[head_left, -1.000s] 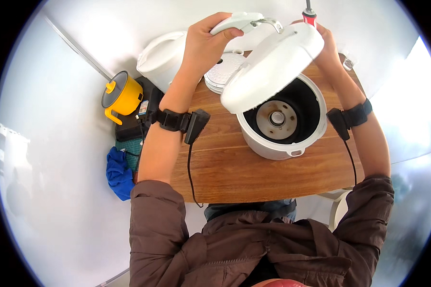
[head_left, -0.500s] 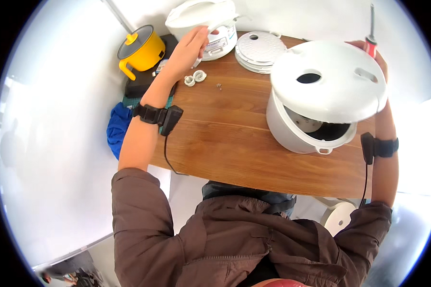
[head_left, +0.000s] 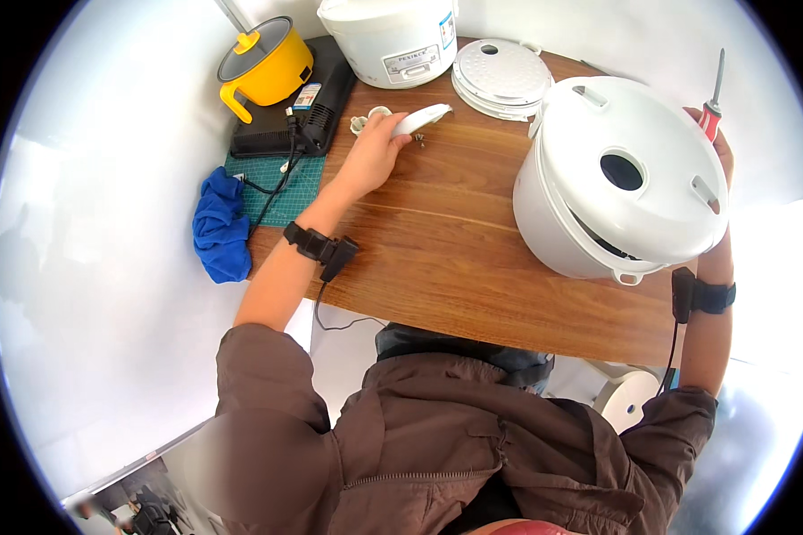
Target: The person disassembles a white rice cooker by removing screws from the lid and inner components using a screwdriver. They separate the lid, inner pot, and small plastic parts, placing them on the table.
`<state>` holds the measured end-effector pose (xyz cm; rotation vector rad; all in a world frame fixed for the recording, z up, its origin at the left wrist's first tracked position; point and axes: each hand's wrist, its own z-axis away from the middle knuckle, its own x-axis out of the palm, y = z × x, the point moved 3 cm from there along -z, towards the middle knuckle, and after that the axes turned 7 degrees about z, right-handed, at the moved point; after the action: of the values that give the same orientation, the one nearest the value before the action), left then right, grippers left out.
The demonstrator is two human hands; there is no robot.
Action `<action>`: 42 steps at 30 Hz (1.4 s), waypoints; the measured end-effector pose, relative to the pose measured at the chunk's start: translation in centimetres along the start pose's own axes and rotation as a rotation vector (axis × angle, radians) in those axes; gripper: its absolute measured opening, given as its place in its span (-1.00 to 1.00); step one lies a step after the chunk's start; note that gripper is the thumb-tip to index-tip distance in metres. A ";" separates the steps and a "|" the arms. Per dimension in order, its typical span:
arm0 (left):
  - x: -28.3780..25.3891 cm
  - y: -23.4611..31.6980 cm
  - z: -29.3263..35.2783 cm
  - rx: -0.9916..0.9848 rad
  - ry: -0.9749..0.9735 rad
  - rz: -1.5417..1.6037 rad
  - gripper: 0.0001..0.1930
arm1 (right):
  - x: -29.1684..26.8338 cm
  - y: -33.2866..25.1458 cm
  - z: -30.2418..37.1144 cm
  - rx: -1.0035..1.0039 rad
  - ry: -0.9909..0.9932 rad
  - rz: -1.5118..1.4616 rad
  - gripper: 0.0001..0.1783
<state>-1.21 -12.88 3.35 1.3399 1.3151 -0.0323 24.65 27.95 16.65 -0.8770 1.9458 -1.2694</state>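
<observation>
My left hand [head_left: 372,159] is closed round a white curved plastic handle [head_left: 424,119], held just over the table beside a few tiny screws [head_left: 419,140]. My right hand [head_left: 723,150] grips a screwdriver [head_left: 710,119] with a red handle, its shaft pointing up. That same hand is at the far right side of a white rice cooker body [head_left: 544,214], and its fingers are partly hidden. Over the body lies a white lid [head_left: 656,209] with a round hole and two slots, slightly tilted, leaving a dark gap at the front.
Behind stand another white rice cooker [head_left: 379,40] and a round white perforated cover [head_left: 509,76]. Small white caps [head_left: 360,124] lie near my left hand. At left are a yellow pot [head_left: 272,80] on a black appliance [head_left: 330,102], a green mat [head_left: 285,201] and a blue cloth [head_left: 220,227].
My left hand has come down and right with the handle, away from the rear rice cooker. The lid has dropped lower onto the cooker body, narrowing the gap.
</observation>
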 end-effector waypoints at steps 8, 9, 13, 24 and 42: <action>0.2 0.2 0.4 0.095 0.152 -0.051 -0.56 | -0.2 0.1 0.2 0.114 0.064 0.055 -0.56; 0.0 0.4 0.5 0.125 0.170 -0.062 -0.55 | -0.3 0.1 0.2 0.116 0.075 0.109 -0.57; -0.6 1.4 0.6 0.173 0.198 -0.103 -0.50 | -0.4 0.3 -0.4 0.127 0.119 0.340 -0.59; -0.2 12.7 0.4 0.400 0.022 0.094 -0.13 | -1.1 0.8 0.2 0.067 0.108 0.447 -0.47; 3.5 20.4 -4.9 0.595 0.260 0.577 -0.17 | -1.4 1.8 0.9 0.094 0.147 0.288 -0.54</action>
<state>10.40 -0.38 16.00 2.2594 1.1192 0.1653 25.85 29.14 14.85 -0.4466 2.0208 -1.2692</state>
